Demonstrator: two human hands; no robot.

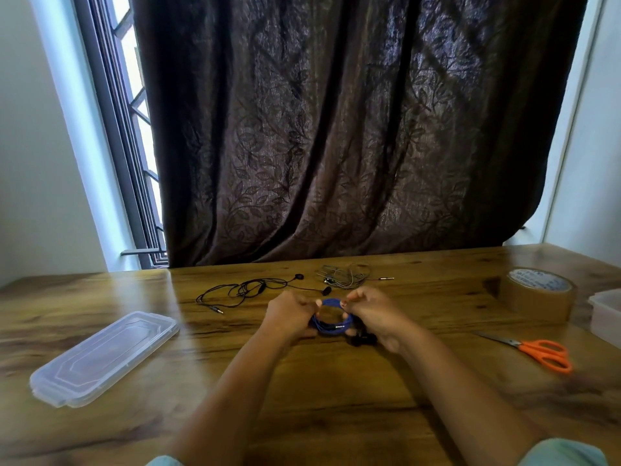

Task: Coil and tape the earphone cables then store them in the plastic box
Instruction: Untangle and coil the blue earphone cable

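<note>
Lying flat at the far left of a wooden bench (pixel 336 398) is a clear plastic lid (pixel 104 358), likely set aside so the box is open for filling. Further in and towards the back, black earphones (pixel 242 290) sprawl loose and uncoiled, apparently waiting their turn. At the centre, the left hand (pixel 290 314) and the right hand (pixel 373 316) face each other, each with fingers curled and pinching one side of a blue earphone cable (pixel 331 319). The cable is wound into a small ring and held just above the bench, probably so that the loops do not spring apart before taping. Behind the hands lies a tangled grey pair of earphones (pixel 346 275). To the right stand a roll of brown tape (pixel 537 294) and orange-handled scissors (pixel 537 353), both within easy reach. The plastic box (pixel 608 314) sits at the right edge, partly cut off.
</note>
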